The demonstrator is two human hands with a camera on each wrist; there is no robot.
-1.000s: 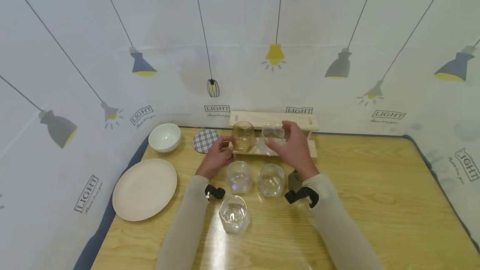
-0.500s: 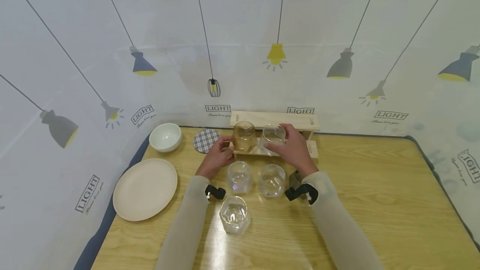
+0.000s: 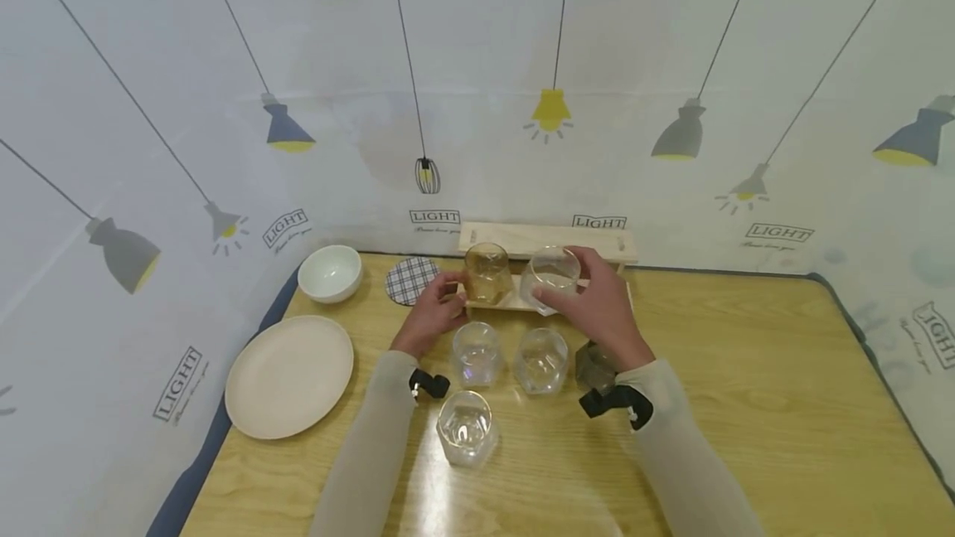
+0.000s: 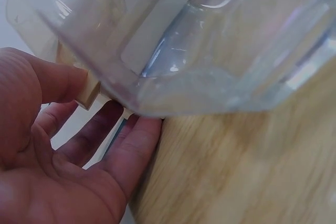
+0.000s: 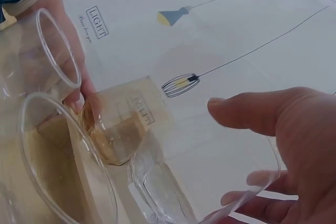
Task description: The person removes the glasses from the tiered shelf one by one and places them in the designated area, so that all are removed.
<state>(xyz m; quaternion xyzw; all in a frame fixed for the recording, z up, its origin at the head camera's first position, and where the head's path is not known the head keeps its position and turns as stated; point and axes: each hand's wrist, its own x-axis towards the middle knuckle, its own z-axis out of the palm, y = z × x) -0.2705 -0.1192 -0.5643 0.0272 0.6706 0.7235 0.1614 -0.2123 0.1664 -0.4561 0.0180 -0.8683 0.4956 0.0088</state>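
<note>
A two-tier wooden rack (image 3: 548, 239) stands against the wall. My left hand (image 3: 427, 320) pinches the left end of its lower tier, thumb on top and fingers below, as the left wrist view shows on the wooden edge (image 4: 88, 94). On that tier, close to those fingers, sits an amber glass (image 3: 487, 273). My right hand (image 3: 603, 305) holds a clear glass (image 3: 550, 276) by its right side, thumb in front, over the lower tier and right of the amber glass. In the right wrist view the thumb (image 5: 247, 109) and curled fingers lie either side of the glass wall.
In front of the rack stand two clear glasses (image 3: 477, 355) and a dark glass (image 3: 593, 367), partly behind my right wrist. A gold-rimmed glass (image 3: 465, 429) is nearer. A white bowl (image 3: 329, 273), a checked coaster (image 3: 412, 280) and a cream plate (image 3: 288, 377) lie to the left.
My right hand has closed more around the clear glass and moved slightly right and nearer with it; the glass looks a little larger. My left hand has stayed at the rack's end.
</note>
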